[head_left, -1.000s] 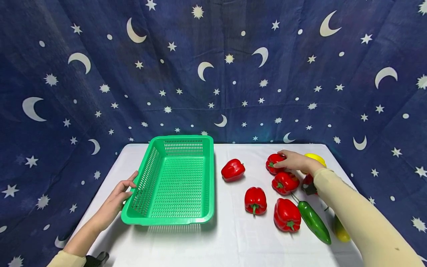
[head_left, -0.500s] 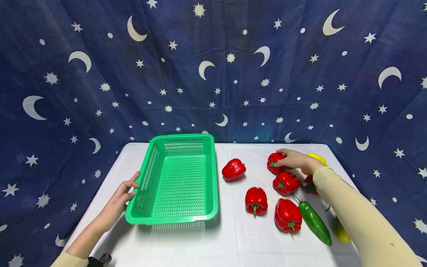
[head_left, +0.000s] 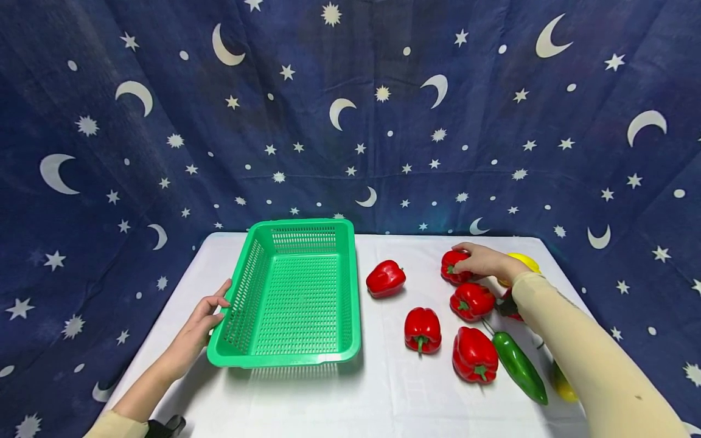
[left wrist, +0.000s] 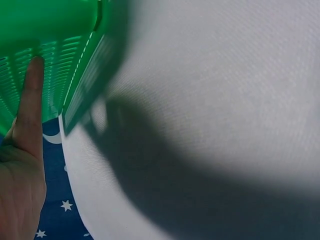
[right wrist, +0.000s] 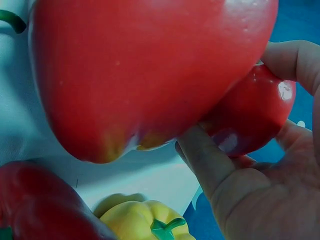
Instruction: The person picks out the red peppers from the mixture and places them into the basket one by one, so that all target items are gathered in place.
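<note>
My left hand (head_left: 188,337) holds the left rim of a green plastic basket (head_left: 287,360), with fingertips on the rim. In the left wrist view, a straight digit (left wrist: 32,100) of that hand lies against the slotted outer wall. At the back right, the right hand (head_left: 484,261) grips a red bell pepper (head_left: 451,261). Thumb and fingers surround that pepper (right wrist: 257,107) in the right wrist view, partly hidden behind a nearer red bell pepper (right wrist: 150,70). This nearer pepper appears just in front of the hand in the head view.
Several other red bell peppers (head_left: 386,279) lie between basket and right arm. A long green pepper (head_left: 519,368), a yellow bell pepper (head_left: 523,263) and a yellow-green item (head_left: 564,386) lie on the right, some behind the sleeve. A starry curtain (head_left: 350,121) backs the white table.
The basket and my left hand have shifted slightly to the right. My right hand stays at the same pepper. The whole head view has drifted a little.
</note>
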Action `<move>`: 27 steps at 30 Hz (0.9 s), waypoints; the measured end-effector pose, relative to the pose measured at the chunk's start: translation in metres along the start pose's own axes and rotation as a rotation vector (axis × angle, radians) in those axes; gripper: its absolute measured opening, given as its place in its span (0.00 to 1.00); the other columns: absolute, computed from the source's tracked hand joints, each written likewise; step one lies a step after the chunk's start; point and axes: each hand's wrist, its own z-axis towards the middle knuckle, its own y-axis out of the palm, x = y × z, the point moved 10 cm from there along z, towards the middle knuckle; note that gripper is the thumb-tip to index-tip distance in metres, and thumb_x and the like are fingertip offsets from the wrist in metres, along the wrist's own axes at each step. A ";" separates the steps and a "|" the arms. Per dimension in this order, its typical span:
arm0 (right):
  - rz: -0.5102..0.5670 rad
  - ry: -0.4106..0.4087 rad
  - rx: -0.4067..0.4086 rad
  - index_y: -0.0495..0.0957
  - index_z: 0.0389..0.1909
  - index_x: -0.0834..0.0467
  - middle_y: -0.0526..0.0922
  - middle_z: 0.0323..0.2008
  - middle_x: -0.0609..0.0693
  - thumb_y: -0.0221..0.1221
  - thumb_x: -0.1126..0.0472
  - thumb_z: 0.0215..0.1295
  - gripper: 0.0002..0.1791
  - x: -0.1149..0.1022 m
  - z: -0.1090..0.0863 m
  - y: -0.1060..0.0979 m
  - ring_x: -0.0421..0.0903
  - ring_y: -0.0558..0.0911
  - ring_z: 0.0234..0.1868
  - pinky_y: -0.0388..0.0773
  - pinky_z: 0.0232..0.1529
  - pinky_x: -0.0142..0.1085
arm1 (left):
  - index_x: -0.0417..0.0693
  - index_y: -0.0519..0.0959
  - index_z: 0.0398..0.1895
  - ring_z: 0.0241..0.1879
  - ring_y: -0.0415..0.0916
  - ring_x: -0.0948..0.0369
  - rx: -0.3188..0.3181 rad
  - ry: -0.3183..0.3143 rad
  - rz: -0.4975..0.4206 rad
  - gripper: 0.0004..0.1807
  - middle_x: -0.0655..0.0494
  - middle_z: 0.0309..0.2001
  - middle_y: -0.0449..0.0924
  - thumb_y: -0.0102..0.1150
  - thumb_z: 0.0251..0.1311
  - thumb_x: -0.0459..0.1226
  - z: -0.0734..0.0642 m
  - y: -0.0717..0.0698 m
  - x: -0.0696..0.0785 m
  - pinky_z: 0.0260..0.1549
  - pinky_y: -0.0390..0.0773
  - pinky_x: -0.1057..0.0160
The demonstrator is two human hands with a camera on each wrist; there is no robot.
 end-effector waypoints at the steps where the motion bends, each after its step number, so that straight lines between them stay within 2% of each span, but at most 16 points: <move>1: -0.002 0.000 0.001 0.53 0.77 0.63 0.68 0.63 0.70 0.64 0.56 0.62 0.47 0.000 0.000 0.000 0.61 0.74 0.58 0.77 0.57 0.48 | 0.34 0.58 0.57 0.72 0.47 0.77 0.002 0.002 -0.001 0.12 0.48 0.83 0.37 0.33 0.80 0.34 0.000 0.000 0.000 0.46 0.75 0.59; 9: -0.031 0.008 0.016 0.52 0.76 0.62 0.69 0.62 0.70 0.65 0.58 0.60 0.46 0.001 -0.001 -0.002 0.61 0.74 0.56 0.78 0.56 0.50 | 0.34 0.58 0.57 0.73 0.44 0.76 0.008 -0.001 0.019 0.12 0.47 0.83 0.37 0.32 0.77 0.31 0.002 -0.001 0.001 0.49 0.72 0.63; 15: -0.045 -0.032 0.041 0.54 0.75 0.64 0.70 0.60 0.70 0.64 0.59 0.60 0.44 -0.003 0.001 -0.003 0.60 0.75 0.53 0.78 0.55 0.49 | 0.35 0.59 0.57 0.74 0.42 0.75 0.014 -0.001 0.031 0.12 0.47 0.83 0.37 0.32 0.76 0.30 0.002 -0.002 0.000 0.49 0.73 0.63; 18: -0.051 -0.054 0.065 0.55 0.75 0.64 0.70 0.61 0.70 0.65 0.59 0.59 0.45 -0.008 0.000 -0.005 0.62 0.74 0.55 0.79 0.54 0.50 | 0.35 0.59 0.58 0.74 0.42 0.74 0.015 -0.005 0.026 0.12 0.48 0.83 0.37 0.33 0.76 0.30 0.002 -0.002 0.000 0.49 0.73 0.63; 22: -0.041 -0.127 0.105 0.56 0.75 0.62 0.69 0.63 0.68 0.67 0.60 0.58 0.46 -0.025 -0.004 -0.011 0.64 0.72 0.58 0.80 0.52 0.50 | 0.35 0.59 0.58 0.75 0.41 0.72 0.010 -0.015 0.019 0.12 0.48 0.83 0.37 0.33 0.76 0.30 0.001 0.000 -0.002 0.50 0.72 0.64; 27: -0.042 -0.264 0.167 0.60 0.75 0.59 0.67 0.64 0.66 0.66 0.61 0.59 0.43 -0.070 -0.011 -0.021 0.64 0.70 0.60 0.78 0.52 0.50 | 0.36 0.59 0.58 0.75 0.40 0.70 0.010 -0.011 0.021 0.13 0.48 0.83 0.36 0.33 0.75 0.29 0.000 0.000 -0.003 0.51 0.71 0.64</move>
